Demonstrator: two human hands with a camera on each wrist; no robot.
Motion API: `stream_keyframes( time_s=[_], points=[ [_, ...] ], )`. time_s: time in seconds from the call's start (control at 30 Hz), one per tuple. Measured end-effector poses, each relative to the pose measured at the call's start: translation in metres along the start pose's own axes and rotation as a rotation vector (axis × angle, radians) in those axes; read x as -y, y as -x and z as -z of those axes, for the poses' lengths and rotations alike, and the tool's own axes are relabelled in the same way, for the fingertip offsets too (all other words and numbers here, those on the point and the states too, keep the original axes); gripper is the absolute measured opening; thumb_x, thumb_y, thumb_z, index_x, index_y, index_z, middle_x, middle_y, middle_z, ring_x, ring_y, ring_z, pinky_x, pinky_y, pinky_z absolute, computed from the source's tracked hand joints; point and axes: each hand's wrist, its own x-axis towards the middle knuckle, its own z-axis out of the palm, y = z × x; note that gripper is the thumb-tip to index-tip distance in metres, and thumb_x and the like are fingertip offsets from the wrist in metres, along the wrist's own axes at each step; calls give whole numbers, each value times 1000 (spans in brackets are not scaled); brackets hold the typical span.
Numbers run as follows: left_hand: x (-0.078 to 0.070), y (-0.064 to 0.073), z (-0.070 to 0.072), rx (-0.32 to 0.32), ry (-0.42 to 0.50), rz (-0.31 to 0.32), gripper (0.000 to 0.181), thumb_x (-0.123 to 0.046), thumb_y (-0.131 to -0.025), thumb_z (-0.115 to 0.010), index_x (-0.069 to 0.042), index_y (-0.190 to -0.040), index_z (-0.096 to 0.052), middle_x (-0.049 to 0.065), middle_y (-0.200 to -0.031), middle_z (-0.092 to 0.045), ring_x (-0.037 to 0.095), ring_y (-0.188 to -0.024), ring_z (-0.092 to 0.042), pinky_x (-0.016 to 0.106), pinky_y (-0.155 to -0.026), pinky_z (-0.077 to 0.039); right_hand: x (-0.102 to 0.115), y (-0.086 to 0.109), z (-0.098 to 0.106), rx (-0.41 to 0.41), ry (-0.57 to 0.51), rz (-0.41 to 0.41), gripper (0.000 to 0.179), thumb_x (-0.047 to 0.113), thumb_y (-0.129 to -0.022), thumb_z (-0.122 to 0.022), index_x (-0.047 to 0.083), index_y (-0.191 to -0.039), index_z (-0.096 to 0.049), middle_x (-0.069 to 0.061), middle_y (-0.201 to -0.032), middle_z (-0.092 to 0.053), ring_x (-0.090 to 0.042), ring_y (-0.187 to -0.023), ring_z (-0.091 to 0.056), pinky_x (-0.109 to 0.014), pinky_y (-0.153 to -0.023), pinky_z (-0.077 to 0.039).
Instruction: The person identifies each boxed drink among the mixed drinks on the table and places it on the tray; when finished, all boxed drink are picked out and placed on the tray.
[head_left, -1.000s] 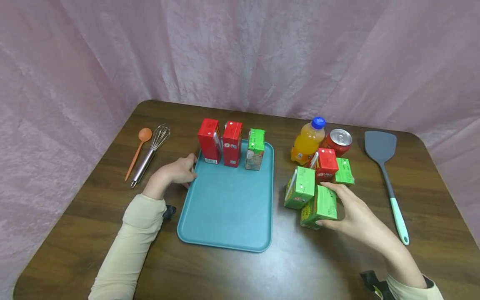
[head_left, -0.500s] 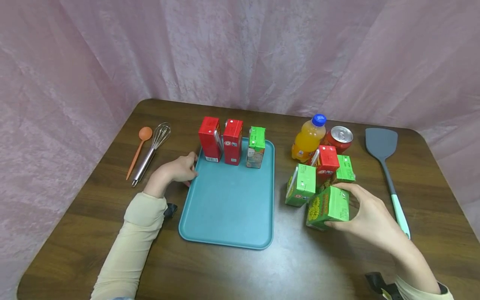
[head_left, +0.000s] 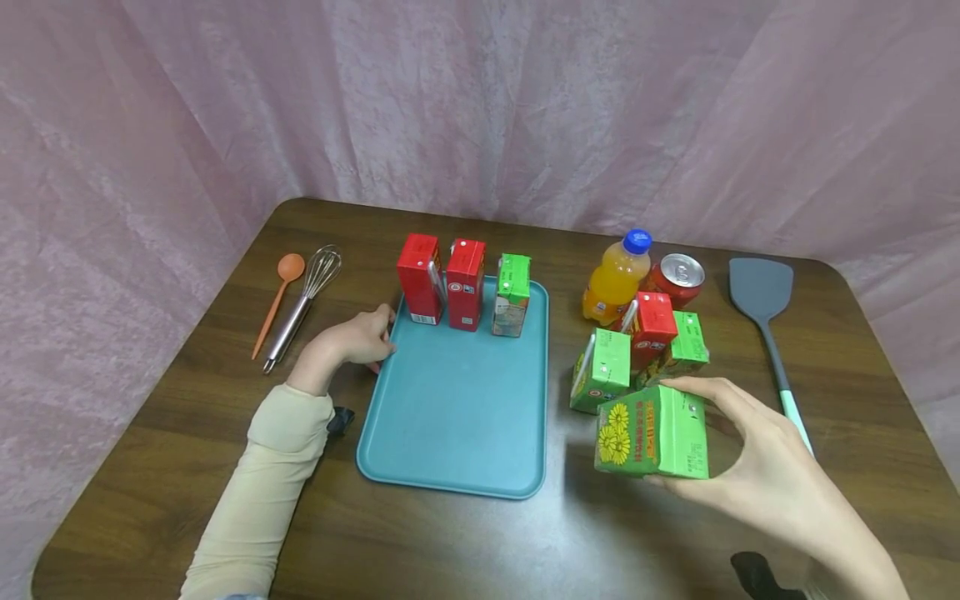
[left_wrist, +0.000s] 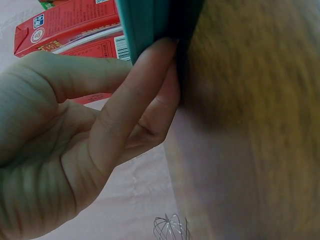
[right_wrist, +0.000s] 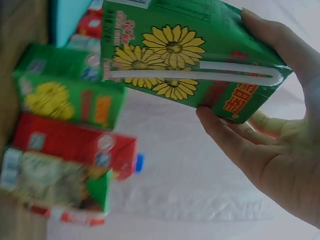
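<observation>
Could drop boxy green paper carton (head_left: 636, 435) through fingertip-only pinch in right grip (head_left: 776, 471), holding rectangular teal plastic tray (head_left: 459, 417) in left grip (head_left: 358, 337).

Brown wood-grain table (head_left: 135, 467): teal rectangular tray (head_left: 459, 408), orange spoon (head_left: 274, 308), metal whisk (head_left: 293, 323), grey spatula (head_left: 761, 290), orange-drink bottle (head_left: 617, 283), red can (head_left: 678, 279), red/green cartons (head_left: 603, 367).

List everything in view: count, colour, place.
Tray: 1, teal, centre
Red cartons: 3, red, two on tray, one right of it
Green cartons: 4, green, one on tray, two right of it, one held
Bottle: 1, orange, right of tray
Can: 1, red, beside bottle
Spatula: 1, grey, mint handle, far right
Whisk: 1, silver, left
Spoon: 1, orange, left of whisk
Table: 1, brown, beneath
Backdrop: 1, pink, behind
Wrist gear: 2, black, forearms
Sleeve: 1, cream, left arm
Left hand: 1, gripping tray rim
Right hand: 1, holding green carton
</observation>
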Motion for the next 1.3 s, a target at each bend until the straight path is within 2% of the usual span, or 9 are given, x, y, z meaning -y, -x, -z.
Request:
stream_keyframes(
  time_s=[0.1, 0.27, 0.37, 0.5, 0.7, 0.83, 0.97, 1.07, 1.3],
  points=[
    [0, 1, 0, 0, -3, 4, 44, -2, -90, -50, 9, -127, -29, 17, -85, -52, 20, -62, -62, 32, -61, -54, 12, -10, 0, -8, -32, 32, 93, 10, -39, -94, 19, -123, -55, 10, -111, -59, 4, -98, -53, -6, -83, -41],
    [0, 0, 0, -3, -12, 5, 43, -3, -90, -50, 9, -127, -29, 16, -84, -52, 20, -63, -62, 31, -62, -54, 26, -31, -8, -35, -153, 51, 91, 6, -42, -93, 15, -125, -56, 6, -113, -60, -1, -94, -57, -11, -79, -46],
    [-2, 0, -1, -3, -14, 7, 44, -3, -90, -51, 9, -126, -29, 16, -84, -52, 21, -64, -63, 31, -63, -54, 30, -45, -16, -50, -233, 24, 88, 6, -45, -92, 15, -125, -56, 4, -112, -61, -4, -91, -59, -13, -78, -48],
    [-6, 1, -2, -7, -23, 8, 41, -3, -91, -50, 9, -124, -30, 17, -84, -52, 22, -65, -63, 32, -63, -54, 34, -65, -33, -21, -343, -20, 83, 7, -51, -90, 14, -127, -55, 3, -114, -58, -8, -94, -59, -18, -80, -51],
    [-5, 1, -1, -9, -37, 1, 41, -2, -92, -49, 10, -124, -28, 19, -85, -52, 23, -65, -63, 33, -62, -53, 41, -93, -65, 6, -292, 31, 80, 20, -54, -91, 12, -125, -56, 2, -110, -60, -11, -93, -58, -24, -82, -52],
    [-4, 1, -1, -5, -18, -6, 39, -3, -93, -48, 9, -124, -28, 18, -86, -51, 24, -65, -62, 33, -61, -53, 47, -110, -90, 48, -340, 47, 79, 24, -55, -90, 12, -126, -56, 0, -110, -60, -12, -94, -57, -30, -83, -52],
    [-3, -2, -1, -6, 0, -8, 37, -3, -92, -49, 7, -121, -28, 18, -85, -49, 24, -62, -61, 32, -57, -54, 52, -124, -116, 106, -369, 30, 78, 26, -58, -89, 12, -127, -55, 0, -117, -58, -12, -99, -55, -30, -85, -52],
    [-1, -3, -1, -4, 21, -16, 36, -2, -92, -50, 6, -120, -28, 19, -84, -48, 23, -59, -61, 33, -56, -54, 56, -132, -135, 137, -332, 33, 78, 28, -59, -88, 12, -127, -54, -1, -118, -58, -12, -99, -55, -28, -84, -52],
    [2, -1, 0, 4, 62, -50, 33, 3, -90, -51, 6, -116, -31, 17, -83, -48, 23, -60, -60, 33, -56, -55, 65, -150, -170, 199, -250, 102, 78, 30, -62, -86, 7, -128, -53, -6, -115, -59, -15, -97, -55, -30, -81, -52]
  ],
)
